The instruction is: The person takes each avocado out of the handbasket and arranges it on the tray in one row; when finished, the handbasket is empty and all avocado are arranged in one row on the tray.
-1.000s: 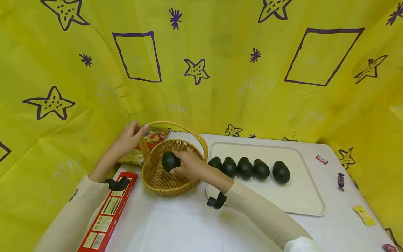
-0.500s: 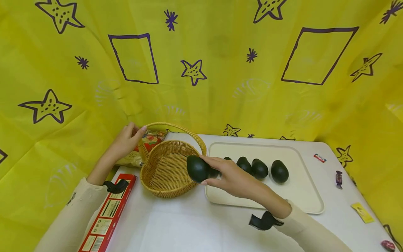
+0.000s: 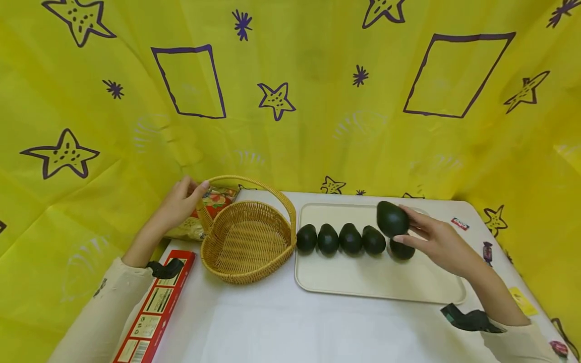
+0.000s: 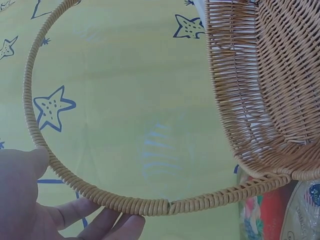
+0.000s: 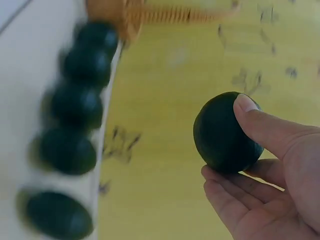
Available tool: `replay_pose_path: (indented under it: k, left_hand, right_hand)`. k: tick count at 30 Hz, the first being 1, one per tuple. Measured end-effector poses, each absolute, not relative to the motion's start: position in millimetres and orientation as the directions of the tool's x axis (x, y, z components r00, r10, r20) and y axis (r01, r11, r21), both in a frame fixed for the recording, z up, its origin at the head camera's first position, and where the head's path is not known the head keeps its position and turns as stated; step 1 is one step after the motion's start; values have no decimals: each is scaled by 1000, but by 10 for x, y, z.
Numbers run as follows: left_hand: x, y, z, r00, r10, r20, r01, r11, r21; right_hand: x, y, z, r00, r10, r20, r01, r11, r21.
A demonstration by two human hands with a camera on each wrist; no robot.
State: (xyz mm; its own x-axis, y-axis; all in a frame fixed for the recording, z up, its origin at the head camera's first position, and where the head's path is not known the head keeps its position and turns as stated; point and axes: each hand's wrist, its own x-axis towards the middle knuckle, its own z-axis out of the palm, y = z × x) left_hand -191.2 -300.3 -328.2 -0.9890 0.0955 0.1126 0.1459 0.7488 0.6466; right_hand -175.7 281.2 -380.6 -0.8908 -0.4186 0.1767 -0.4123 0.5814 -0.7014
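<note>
An avocado (image 3: 391,219) is held by my right hand (image 3: 438,241), thumb on one side and fingers on the other, up over the right part of the cream tray (image 3: 363,280). Beneath it a row of several dark green avocados (image 3: 328,239) lies along the tray, the rightmost one (image 5: 59,214) partly covered in the head view. To the left stands a wicker basket (image 3: 247,242) with nothing inside. My left hand (image 3: 180,200) holds the basket's arched handle (image 4: 125,205), fingers and thumb around its left side.
A long red box (image 3: 156,306) lies at the left, with shiny food packets (image 3: 219,200) behind the basket. Small wrapped sweets (image 3: 460,224) lie along the table's right edge. A yellow patterned cloth (image 3: 313,146) hangs behind the table.
My right hand has carried the avocado up out of the basket and rightward across to the tray's right part. My left hand stays on the handle.
</note>
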Motion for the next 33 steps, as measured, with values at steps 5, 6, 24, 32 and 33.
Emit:
replay_pose_path:
  k: [5,6,24,32,33]
  left_hand:
    - [-1911,-3011,-3282,-988,98,118,151,747,647]
    - [-1909,-3010,-3279,-988,99,119,153,749,645]
    - [-1945,-3025,-3305,-986,105,128,163,755,635]
    - [-1923,-3011,-3297,-988,91,121,148,750,645]
    - [-1922,-3008,-3296,-989,89,121,146,750,646]
  right_hand:
    - [-1890,3383,-4069,-947,-315,57,-275,710,-649]
    - [-1908,3460,-4128,-952,-303,40,-259,732,-630]
    - [-2035,3873,-4811,-966,-257,-31,-195,800,-568]
    - [-2066,3895,-4868,-966,-255,-51,-181,798,-574]
    - [-2065,3895,-4868,-966,-253,-51,-180,800,-573]
